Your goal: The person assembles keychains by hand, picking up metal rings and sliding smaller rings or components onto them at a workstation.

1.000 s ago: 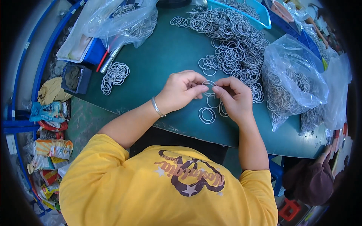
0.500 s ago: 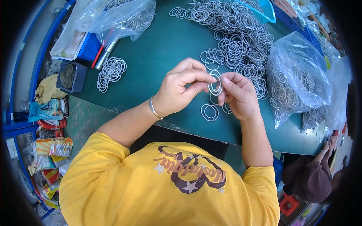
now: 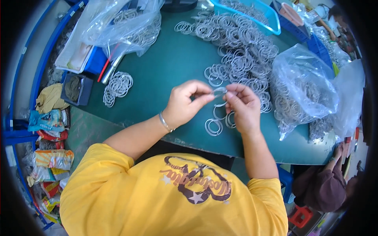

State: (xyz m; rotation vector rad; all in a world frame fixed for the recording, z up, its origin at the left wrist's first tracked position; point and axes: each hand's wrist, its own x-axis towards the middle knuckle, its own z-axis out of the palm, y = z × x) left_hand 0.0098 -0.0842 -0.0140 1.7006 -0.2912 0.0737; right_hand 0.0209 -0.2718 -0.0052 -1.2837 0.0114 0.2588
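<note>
Thin silvery metal rings (image 3: 219, 91) are pinched between my two hands above the table, tilted nearly flat and a little blurred. My left hand (image 3: 188, 101) closes thumb and forefinger on their left side. On the opposite side, the fingertips and thumb of my right hand (image 3: 245, 105) grip them. How many rings are held I cannot tell. Just below my hands, a few loose rings (image 3: 214, 127) lie on the green tabletop (image 3: 169, 59). A large heap of similar rings (image 3: 246, 51) spreads beyond my right hand.
A small ring pile (image 3: 118, 87) lies at left beside a dark box (image 3: 76, 89) and a blue holder (image 3: 95, 60). Clear plastic bags of rings stand at far left (image 3: 138, 33) and right (image 3: 305, 92). A light-blue basket (image 3: 271, 17) sits behind the heap; another person (image 3: 321, 188) is at right.
The held rings have turned from almost upright to nearly flat. Both hands have shifted slightly left and lower, still gripping. The whole view has shifted a little.
</note>
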